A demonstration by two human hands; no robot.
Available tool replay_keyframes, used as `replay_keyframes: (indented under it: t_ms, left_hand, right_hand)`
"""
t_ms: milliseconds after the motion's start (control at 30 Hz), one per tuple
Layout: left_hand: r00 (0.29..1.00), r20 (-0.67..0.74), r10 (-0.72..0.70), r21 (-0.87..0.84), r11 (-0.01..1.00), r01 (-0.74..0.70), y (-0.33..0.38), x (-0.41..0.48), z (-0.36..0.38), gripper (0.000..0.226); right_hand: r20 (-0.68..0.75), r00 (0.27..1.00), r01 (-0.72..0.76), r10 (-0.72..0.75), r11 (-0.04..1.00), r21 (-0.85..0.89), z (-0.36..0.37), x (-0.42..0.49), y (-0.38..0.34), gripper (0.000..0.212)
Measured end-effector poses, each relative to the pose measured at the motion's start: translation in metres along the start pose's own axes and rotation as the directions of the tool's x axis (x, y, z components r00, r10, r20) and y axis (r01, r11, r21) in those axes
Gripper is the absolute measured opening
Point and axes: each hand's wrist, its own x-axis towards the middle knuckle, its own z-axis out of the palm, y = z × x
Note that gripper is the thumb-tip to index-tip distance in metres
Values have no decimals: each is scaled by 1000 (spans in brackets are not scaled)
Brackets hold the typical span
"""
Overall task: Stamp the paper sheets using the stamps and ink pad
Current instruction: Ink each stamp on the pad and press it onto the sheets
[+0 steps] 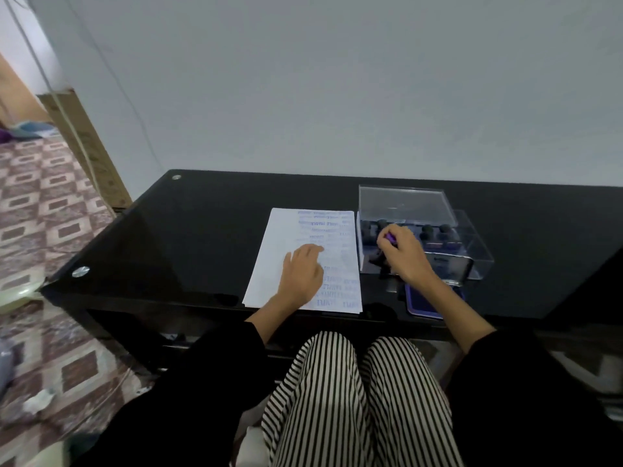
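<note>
here the left hand is lying palm-down on the paper sheets, its fingers relaxed and slightly bent, pressing the stack onto the black tabletop. the top sheet is carrying rows of blue-violet stamp marks down its right half, some of them showing just beyond the fingertips. just to the right of the sheets, the right hand is hanging over the near-left part of the clear box, its fingers curled and pinching a purple stamp, which is peeking out at the fingertips. other dark-knobbed stamps are standing in a row inside the box, beyond that hand. the ink pad is lying open on the tabletop under the right wrist, near the front edge.
</note>
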Motion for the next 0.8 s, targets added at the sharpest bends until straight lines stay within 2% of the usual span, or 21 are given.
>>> replay_keyframes:
  t_ms: [133, 333, 467, 800]
  left_hand:
    - [997, 40, 61, -41, 997, -60, 34, 19, 3, 44]
    - [987, 103, 121, -89, 990, -112, 66, 40, 11, 50]
    - [987, 111, 119, -111, 988, -106, 67, 52, 24, 56]
    - [986, 137, 96, -143, 987, -77, 54, 57, 47, 53]
  right_hand:
    - [59, 998, -1, 0, 1000, 16, -22, 28, -3, 3]
    - [118, 991, -59, 61, 998, -18, -33, 60, -2, 22]
    - [171, 980, -90, 103, 993, -78, -24, 73, 6, 24]
    - [307, 921, -217, 241, 970, -109, -2, 78, 25, 24]
